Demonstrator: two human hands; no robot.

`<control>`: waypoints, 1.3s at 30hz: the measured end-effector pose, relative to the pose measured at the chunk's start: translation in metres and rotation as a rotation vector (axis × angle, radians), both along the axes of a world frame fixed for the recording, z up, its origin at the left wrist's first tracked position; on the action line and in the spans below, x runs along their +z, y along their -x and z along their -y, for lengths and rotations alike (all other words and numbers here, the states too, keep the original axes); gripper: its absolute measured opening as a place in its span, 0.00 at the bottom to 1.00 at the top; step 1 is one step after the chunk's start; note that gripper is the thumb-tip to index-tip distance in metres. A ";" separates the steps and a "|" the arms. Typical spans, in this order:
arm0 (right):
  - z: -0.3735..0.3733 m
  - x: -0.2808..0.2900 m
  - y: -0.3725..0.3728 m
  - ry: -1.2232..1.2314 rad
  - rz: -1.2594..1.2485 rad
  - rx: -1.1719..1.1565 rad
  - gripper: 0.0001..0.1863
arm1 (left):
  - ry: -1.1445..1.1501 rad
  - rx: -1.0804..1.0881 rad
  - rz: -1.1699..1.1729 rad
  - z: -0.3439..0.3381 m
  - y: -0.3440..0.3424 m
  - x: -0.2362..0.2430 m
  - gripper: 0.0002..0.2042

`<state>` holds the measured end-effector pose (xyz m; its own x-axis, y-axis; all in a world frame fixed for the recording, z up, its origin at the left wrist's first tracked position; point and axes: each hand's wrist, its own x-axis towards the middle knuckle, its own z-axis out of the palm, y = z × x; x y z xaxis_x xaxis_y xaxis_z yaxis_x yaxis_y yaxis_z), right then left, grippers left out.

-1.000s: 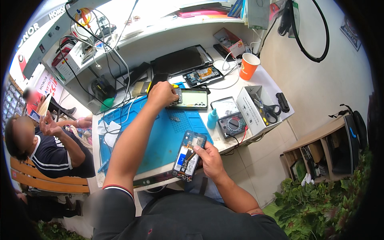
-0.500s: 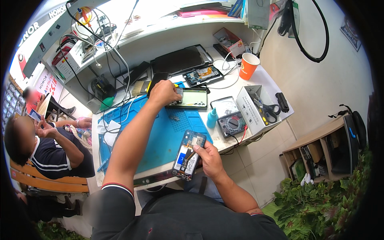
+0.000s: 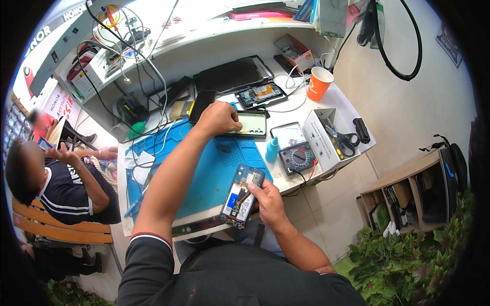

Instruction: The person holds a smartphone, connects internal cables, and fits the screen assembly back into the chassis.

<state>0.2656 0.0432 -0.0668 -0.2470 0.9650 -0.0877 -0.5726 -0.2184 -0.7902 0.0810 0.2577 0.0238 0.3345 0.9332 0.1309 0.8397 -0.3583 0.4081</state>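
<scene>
One opened phone (image 3: pixel 242 197), mostly blk/gry/blue inside, held in R hand (image 3: pixel 269 203); L hand (image 3: pixel 219 119) grip unclear.

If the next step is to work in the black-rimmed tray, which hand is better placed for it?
Probably the left hand: it reaches over the left end of the tray, though whether it holds something is unclear. The right hand is farther from the tray and holds an opened phone.

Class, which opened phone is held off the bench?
The blue-patched phone, gripped by the right hand; the orange-cabled phone and pale-lined phone shell rest on the bench.
</scene>
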 end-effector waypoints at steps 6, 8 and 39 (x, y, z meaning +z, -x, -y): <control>0.000 -0.003 -0.003 0.024 0.001 -0.008 0.12 | -0.021 0.094 0.016 0.002 0.022 0.024 0.12; -0.002 -0.002 -0.002 0.023 0.003 -0.005 0.12 | -0.072 0.159 0.036 0.003 0.037 0.037 0.12; -0.004 0.021 0.007 0.035 -0.032 0.104 0.14 | 0.809 -0.072 0.908 0.155 0.033 -0.020 0.19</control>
<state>0.2586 0.0471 -0.0460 -0.3487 0.9305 -0.1118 -0.5703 -0.3053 -0.7626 0.0482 0.1030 0.0034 0.4785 0.8366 -0.2667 0.1211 0.2380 0.9637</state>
